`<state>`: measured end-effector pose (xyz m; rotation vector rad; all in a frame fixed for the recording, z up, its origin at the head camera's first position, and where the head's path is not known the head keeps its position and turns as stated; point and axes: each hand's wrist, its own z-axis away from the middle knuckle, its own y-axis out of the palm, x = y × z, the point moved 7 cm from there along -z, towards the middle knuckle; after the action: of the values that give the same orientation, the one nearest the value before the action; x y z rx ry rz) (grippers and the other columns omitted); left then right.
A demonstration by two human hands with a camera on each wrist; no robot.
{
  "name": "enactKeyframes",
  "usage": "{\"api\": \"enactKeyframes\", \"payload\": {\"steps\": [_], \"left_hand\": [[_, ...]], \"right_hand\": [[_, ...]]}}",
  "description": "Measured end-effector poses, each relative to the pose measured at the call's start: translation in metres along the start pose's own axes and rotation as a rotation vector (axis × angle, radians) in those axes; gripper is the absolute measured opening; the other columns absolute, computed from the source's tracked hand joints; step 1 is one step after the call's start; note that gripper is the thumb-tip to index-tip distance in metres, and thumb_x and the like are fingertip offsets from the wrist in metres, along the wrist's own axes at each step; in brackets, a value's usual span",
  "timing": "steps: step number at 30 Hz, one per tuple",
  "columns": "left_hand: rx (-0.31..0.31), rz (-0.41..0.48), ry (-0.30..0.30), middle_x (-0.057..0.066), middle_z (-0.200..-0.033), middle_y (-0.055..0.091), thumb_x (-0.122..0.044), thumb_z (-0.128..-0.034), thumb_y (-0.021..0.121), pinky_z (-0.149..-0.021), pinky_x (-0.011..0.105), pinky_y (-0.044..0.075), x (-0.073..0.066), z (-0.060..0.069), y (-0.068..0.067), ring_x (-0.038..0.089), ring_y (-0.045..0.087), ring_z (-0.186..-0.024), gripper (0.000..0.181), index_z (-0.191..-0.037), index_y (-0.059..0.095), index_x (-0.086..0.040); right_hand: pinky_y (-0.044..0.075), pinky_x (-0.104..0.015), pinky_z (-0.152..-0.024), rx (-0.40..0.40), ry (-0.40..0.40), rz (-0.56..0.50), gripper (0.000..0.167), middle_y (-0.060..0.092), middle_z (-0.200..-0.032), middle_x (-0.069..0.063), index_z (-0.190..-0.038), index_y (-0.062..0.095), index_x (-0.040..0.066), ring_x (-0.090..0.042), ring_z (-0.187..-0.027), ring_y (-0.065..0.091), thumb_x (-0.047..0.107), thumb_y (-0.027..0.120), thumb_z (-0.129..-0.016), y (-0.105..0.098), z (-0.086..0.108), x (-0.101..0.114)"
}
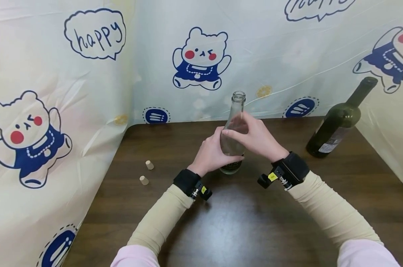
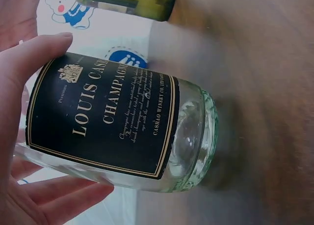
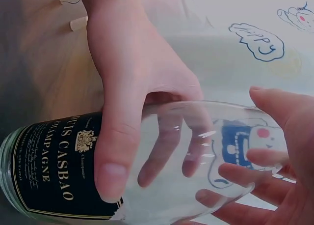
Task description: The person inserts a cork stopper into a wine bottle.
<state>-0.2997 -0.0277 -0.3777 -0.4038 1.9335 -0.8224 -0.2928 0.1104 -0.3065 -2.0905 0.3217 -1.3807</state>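
Note:
A clear glass champagne bottle (image 1: 234, 147) stands upright near the back of the table, between both hands. Its black label (image 2: 103, 117) faces the wearer and reads "Louis Casbao Champagne". My left hand (image 1: 210, 152) grips the body from the left, thumb across the label and fingers behind the glass. Higher up, my right hand (image 1: 258, 136) holds the bottle's shoulder from the right, its fingers showing through the glass in the right wrist view. The mouth of the bottle is bare. Whether the base touches the table cannot be told.
Two small pale corks (image 1: 149, 165) lie on the brown table (image 1: 121, 222) to the left. A dark green wine bottle (image 1: 331, 126) stands at the back right. A printed curtain (image 1: 148, 66) hangs behind and beside the table.

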Motion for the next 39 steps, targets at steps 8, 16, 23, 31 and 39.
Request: {"api": "enactKeyframes", "payload": {"steps": [8,16,23,31,39], "left_hand": [[-0.016,0.049,0.002,-0.004,-0.117,0.066,-0.060,-0.0710,0.087,-0.079,0.033,0.055,0.006,0.014,0.000,0.011,0.066,-0.100,0.095,-0.144,0.038,-0.024],[0.003,0.064,-0.016,-0.005,-0.126,0.064,-0.061,-0.0724,0.086,-0.084,0.036,0.054,0.011,0.017,-0.002,0.012,0.065,-0.105,0.097,-0.149,0.034,-0.030],[0.072,0.104,-0.029,-0.004,-0.138,0.055,-0.058,-0.0769,0.084,-0.091,0.040,0.052,0.013,0.023,0.003,0.014,0.059,-0.115,0.100,-0.154,0.025,-0.032],[0.155,-0.182,-0.023,0.001,-0.140,0.057,-0.047,-0.0814,0.086,-0.104,0.040,0.044,0.034,0.035,-0.038,0.020,0.054,-0.126,0.078,-0.145,0.053,-0.016],[0.121,-0.346,-0.428,0.019,-0.142,0.055,-0.036,-0.0845,0.084,-0.102,0.053,0.043,0.105,0.069,-0.122,0.036,0.053,-0.124,0.070,-0.141,0.056,-0.006]], "right_hand": [[0.055,-0.043,-0.085,-0.014,-0.068,0.032,0.044,0.067,-0.118,-0.002,-0.123,0.058,0.014,-0.022,-0.110,0.065,0.044,0.073,-0.095,0.012,0.009,0.003],[0.053,-0.050,-0.089,-0.057,-0.046,0.027,0.047,0.067,-0.123,-0.003,-0.129,0.048,0.018,-0.025,-0.115,0.065,0.050,0.065,-0.098,0.023,0.010,-0.002],[0.052,-0.054,-0.090,-0.046,-0.029,0.012,0.049,0.067,-0.123,-0.005,-0.131,0.046,0.018,-0.026,-0.116,0.065,0.051,0.064,-0.098,0.028,0.012,-0.005],[0.053,-0.052,-0.088,-0.046,-0.019,0.003,0.052,0.066,-0.121,-0.003,-0.131,0.044,0.018,-0.026,-0.114,0.065,0.053,0.064,-0.098,0.029,0.013,-0.003],[0.054,-0.050,-0.089,-0.053,0.019,0.002,0.054,0.065,-0.121,-0.002,-0.132,0.044,0.020,-0.024,-0.115,0.064,0.057,0.063,-0.097,0.029,0.014,-0.008]]}}
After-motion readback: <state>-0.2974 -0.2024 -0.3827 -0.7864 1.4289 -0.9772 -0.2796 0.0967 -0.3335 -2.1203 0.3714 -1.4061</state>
